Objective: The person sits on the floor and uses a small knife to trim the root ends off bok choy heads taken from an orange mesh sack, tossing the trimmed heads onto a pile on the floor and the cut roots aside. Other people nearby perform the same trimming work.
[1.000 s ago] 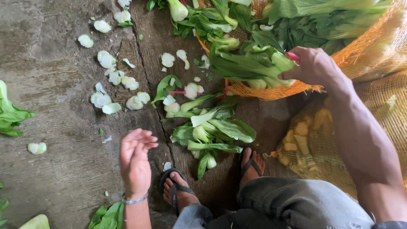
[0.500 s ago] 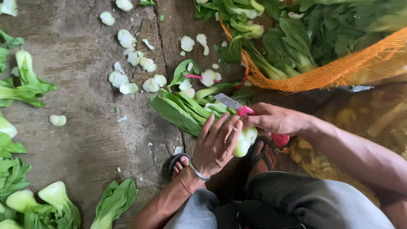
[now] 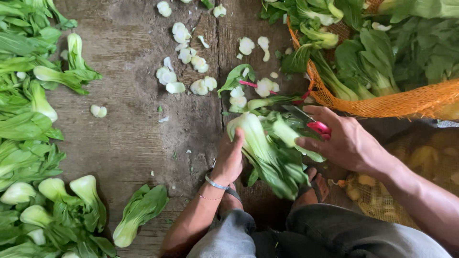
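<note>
The held bok choy (image 3: 267,148) lies between both hands. Left of it, a heap of bok choy (image 3: 33,143); beyond it, cut stubs (image 3: 191,71); to its right, the net sack (image 3: 397,100) of greens.

— Where are my hands?

— My left hand (image 3: 230,160) rises from six o'clock, forearm bare, bands at the wrist, fingers curled closed and pointing to twelve.

— And the right?

— My right hand (image 3: 345,141) comes in from four o'clock, knuckles up, fingers bent shut toward nine.
</note>
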### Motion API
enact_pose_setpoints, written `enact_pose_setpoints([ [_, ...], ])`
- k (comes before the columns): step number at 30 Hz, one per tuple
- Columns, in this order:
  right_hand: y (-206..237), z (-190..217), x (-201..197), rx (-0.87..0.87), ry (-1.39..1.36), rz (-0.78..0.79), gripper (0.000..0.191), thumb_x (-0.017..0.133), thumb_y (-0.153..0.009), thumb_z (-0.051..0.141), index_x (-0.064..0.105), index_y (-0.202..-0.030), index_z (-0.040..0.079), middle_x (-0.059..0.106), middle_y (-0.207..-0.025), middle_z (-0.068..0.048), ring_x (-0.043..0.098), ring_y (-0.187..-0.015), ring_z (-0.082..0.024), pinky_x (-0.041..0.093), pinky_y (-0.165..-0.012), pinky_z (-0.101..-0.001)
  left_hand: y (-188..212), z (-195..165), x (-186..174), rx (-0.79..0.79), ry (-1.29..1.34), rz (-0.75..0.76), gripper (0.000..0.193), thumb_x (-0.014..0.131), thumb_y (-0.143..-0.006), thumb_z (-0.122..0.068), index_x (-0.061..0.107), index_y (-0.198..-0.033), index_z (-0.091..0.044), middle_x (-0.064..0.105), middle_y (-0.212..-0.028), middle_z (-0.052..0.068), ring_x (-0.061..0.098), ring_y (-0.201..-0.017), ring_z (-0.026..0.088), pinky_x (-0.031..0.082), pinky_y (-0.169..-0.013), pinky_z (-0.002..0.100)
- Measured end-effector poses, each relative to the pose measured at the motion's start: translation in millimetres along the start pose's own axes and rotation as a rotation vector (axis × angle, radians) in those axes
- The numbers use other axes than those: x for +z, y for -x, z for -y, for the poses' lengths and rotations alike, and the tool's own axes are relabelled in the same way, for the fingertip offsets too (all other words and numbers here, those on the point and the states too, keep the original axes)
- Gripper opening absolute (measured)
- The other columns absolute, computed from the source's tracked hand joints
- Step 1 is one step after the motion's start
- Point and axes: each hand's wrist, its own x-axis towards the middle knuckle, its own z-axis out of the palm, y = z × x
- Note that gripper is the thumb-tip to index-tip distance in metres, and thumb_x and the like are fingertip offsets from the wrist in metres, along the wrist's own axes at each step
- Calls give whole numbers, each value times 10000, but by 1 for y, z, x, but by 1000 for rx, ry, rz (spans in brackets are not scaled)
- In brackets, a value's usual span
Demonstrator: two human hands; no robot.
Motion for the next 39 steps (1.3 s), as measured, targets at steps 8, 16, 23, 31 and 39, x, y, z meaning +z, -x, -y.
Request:
enact_pose_setpoints([
  [8, 1, 13, 32, -36, -85, 51, 886, 892, -608, 499, 597, -1330, 80, 777, -927, -151, 758, -784, -237, 578, -727, -406, 20, 5, 40, 200, -580, 142, 558, 256, -1139, -512, 494, -1238, -17, 546, -1052, 154, 579, -923, 210, 537, -795, 360],
  [16, 0, 0, 29, 21, -172, 138, 711, 898, -628, 471, 689, -1186, 83, 784, -879, -97, 744, -756, -199, 588, -712, -385, 9, -27, 25, 65, -620, 336, 530, 333, -1091, -530, 543, -1100, -44, 521, -728, 31, 496, -602, 144, 405, -542, 337],
  [23, 0, 8, 22, -23, -364, 204, 604, 919, -670, 341, 707, -1173, 84, 787, -933, -41, 690, -857, -113, 584, -790, -318, 1, -49, 15, 10, -569, 482, 668, 403, -1043, -667, 585, -1038, -25, 584, -741, 40, 574, -664, 131, 466, -596, 312],
  [31, -3, 11, 11, 9, -348, 310, 553, 909, -642, 293, 713, -1120, 97, 787, -851, -4, 693, -745, -97, 583, -682, -292, -16, -56, -6, -86, -516, 736, 835, 467, -912, -804, 655, -1098, -13, 695, -785, 56, 706, -654, 120, 588, -600, 289],
  [39, -2, -19, 12, -173, -744, 603, 619, 910, -726, 226, 671, -1264, 36, 748, -1220, -82, 698, -1092, -160, 572, -947, -340, -43, -23, -50, -333, -48, 994, 927, 510, -992, -770, 688, -1288, 91, 702, -926, 135, 702, -829, 188, 581, -756, 330],
])
